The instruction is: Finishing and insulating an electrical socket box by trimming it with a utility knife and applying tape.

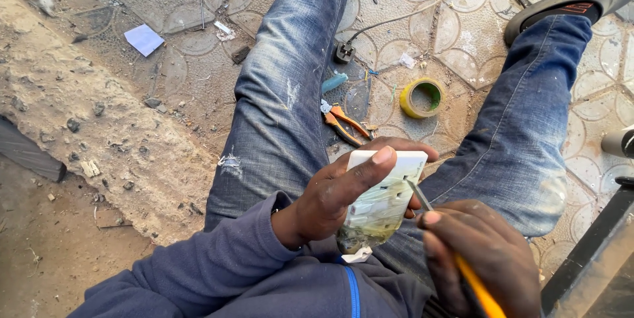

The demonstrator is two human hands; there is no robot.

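Steadiness is what matters most in this step, because we are working on a small white socket plate (382, 202) held in the air above our lap, not on any table. Our left hand (337, 199) is closing around the plate, with the thumb lying across its upper white edge and the fingers wrapping behind it, so this grip is firmly on the plate. Our right hand (479, 255) is closing around the yellow handle of a screwdriver (462, 268), and its thin metal tip is touching the right edge of the plate. We are judging that the tip should be sitting fully in its place before we are turning or pressing, since a slip could send it toward the left fingers behind the plate. It seems better to be resting the left wrist against the thigh, to be keeping the shaft in one straight line, and to be pushing gently only. Whether the tip is in a screw or in a gap, we cannot tell, because it is too small. On the patterned floor between our legs, orange-handled pliers (345, 124), a roll of yellow tape (422, 97) and a black plug with its cable (344, 52) are lying well apart from the hands, so loose small parts could be getting lost among the dust there.
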